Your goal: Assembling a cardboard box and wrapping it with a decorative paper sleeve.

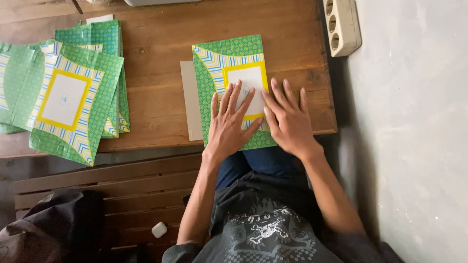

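A green patterned paper sheet (229, 53) with a yellow-framed white panel lies flat near the right end of a wooden table (156, 97). My left hand (229, 124) lies palm-down on its lower middle, fingers spread. Beside it my right hand (288, 119) presses flat on the sheet's right part, fingers spread and pointing away from me. Neither hand grips anything. A plain beige card (189, 97) sticks out from under the sheet's left edge.
A stack of matching green patterned sheets (73, 97) lies on the left of the table, overhanging its near edge. A beige power strip (341, 24) sits at the far right corner. Below are a slatted bench (122, 195), a dark bag (53, 229) and a small white case (159, 229).
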